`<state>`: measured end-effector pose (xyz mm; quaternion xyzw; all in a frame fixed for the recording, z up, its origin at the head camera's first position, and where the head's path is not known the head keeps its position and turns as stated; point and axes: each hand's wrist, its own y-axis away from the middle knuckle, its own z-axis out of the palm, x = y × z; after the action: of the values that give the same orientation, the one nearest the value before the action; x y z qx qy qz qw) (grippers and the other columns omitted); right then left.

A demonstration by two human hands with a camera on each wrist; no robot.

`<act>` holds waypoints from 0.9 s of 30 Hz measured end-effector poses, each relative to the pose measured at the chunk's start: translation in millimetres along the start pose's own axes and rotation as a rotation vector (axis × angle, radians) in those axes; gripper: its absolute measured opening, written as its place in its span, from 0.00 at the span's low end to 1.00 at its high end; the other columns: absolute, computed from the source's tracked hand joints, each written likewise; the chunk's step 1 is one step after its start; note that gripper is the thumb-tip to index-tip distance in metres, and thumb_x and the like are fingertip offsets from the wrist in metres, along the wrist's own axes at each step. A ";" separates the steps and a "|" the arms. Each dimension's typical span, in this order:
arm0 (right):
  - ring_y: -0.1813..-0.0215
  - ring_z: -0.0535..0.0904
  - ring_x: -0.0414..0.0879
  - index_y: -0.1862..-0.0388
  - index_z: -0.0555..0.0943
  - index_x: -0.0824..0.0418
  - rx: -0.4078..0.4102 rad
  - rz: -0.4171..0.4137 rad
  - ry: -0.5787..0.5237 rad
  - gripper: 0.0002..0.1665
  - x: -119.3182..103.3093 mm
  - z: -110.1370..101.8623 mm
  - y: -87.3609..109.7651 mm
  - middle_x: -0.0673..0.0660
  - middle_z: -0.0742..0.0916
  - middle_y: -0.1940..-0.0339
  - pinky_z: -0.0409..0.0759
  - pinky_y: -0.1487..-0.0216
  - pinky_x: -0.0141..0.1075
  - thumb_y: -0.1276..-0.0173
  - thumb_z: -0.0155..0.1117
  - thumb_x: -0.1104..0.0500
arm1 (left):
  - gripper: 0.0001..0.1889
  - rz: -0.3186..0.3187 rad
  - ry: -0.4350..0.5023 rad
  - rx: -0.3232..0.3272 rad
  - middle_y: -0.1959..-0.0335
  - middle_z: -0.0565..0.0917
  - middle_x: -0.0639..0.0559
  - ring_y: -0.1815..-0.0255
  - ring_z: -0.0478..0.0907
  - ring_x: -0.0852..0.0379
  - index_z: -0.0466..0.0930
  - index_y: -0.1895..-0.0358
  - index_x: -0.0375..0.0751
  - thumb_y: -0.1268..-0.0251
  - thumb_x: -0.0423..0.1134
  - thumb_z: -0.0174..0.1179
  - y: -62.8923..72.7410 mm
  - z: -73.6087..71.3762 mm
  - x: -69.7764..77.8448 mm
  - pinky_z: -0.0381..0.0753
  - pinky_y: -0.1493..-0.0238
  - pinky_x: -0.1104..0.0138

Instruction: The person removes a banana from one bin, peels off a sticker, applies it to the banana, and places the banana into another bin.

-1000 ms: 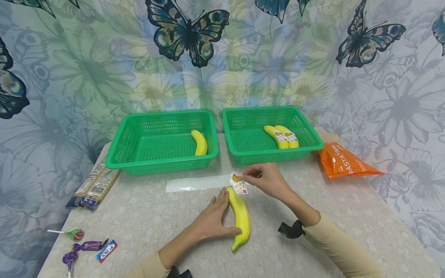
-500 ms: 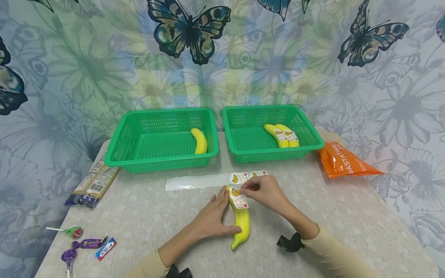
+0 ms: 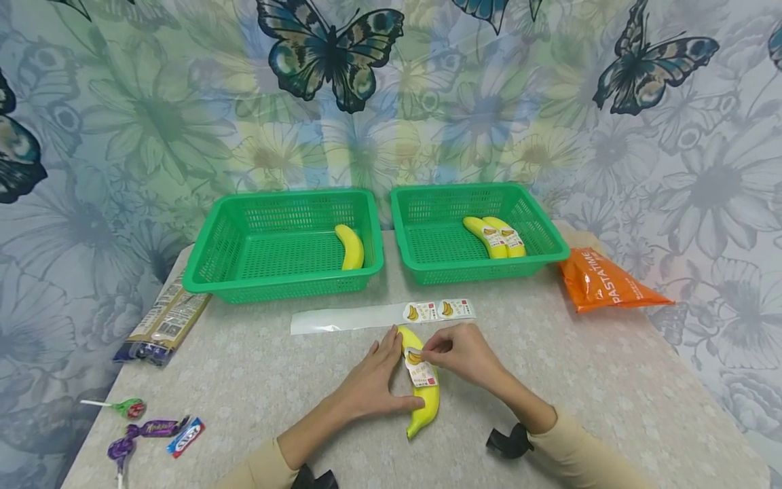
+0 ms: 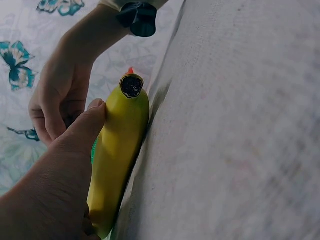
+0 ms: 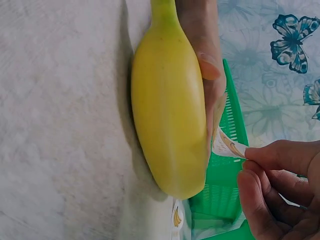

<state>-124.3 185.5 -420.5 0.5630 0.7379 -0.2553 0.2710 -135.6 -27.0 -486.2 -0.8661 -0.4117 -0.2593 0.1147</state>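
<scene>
A yellow banana lies on the table, its stem end toward the person. My left hand holds it from the left side, thumb near the stem end and fingertips at the far end. Over the banana, my right hand pinches the upper corner of a white sticker with a banana picture. In the right wrist view that sticker is bent, its pinched end raised off the banana. Just beyond lies a backing strip, bare along its left part, with two stickers at its right end.
The left green basket holds one banana; the right green basket holds two labelled bananas. An orange bag lies at right. Packets, a lollipop and other sweets are at left.
My right hand has drawn the sticker off the strip and brought it nearer, down over the banana. Two stickers on the strip have come into view. The left hand has stayed on the banana.
</scene>
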 end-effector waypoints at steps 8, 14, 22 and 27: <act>0.76 0.77 0.32 0.75 0.88 0.53 0.008 0.006 0.028 0.03 0.6 1.7 0.4 0.43 0.86 0.80 0.76 0.73 0.25 0.43 0.74 0.57 | 0.64 0.003 0.001 0.002 0.19 0.41 0.42 0.19 0.44 0.50 0.43 0.23 0.33 0.51 0.77 0.56 0.2 1.0 -0.5 0.50 0.20 0.55; 0.76 0.77 0.32 0.75 0.88 0.53 -0.004 0.002 0.036 0.03 1.8 2.9 0.7 0.43 0.87 0.80 0.76 0.73 0.25 0.43 0.74 0.57 | 0.64 0.006 -0.006 0.005 0.19 0.41 0.41 0.19 0.44 0.50 0.43 0.23 0.33 0.51 0.78 0.56 0.0 1.1 -0.6 0.50 0.20 0.56; 0.76 0.77 0.32 0.75 0.88 0.53 0.003 0.013 0.039 0.04 3.9 4.2 0.6 0.44 0.87 0.79 0.76 0.73 0.25 0.43 0.74 0.57 | 0.56 -0.004 0.031 0.032 0.19 0.43 0.40 0.19 0.45 0.49 0.45 0.23 0.32 0.41 0.73 0.52 0.6 0.0 2.0 0.49 0.20 0.53; 0.76 0.77 0.33 0.75 0.88 0.54 0.000 0.018 0.024 0.03 5.4 4.8 0.6 0.44 0.87 0.79 0.77 0.74 0.26 0.43 0.74 0.57 | 0.47 -0.026 0.049 0.058 0.19 0.44 0.42 0.19 0.45 0.51 0.46 0.23 0.32 0.31 0.68 0.44 0.2 2.3 4.8 0.49 0.20 0.53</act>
<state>-124.3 186.1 -427.7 0.5727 0.7359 -0.2458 0.2646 -132.1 -23.1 -485.5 -0.8503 -0.4275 -0.2698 0.1461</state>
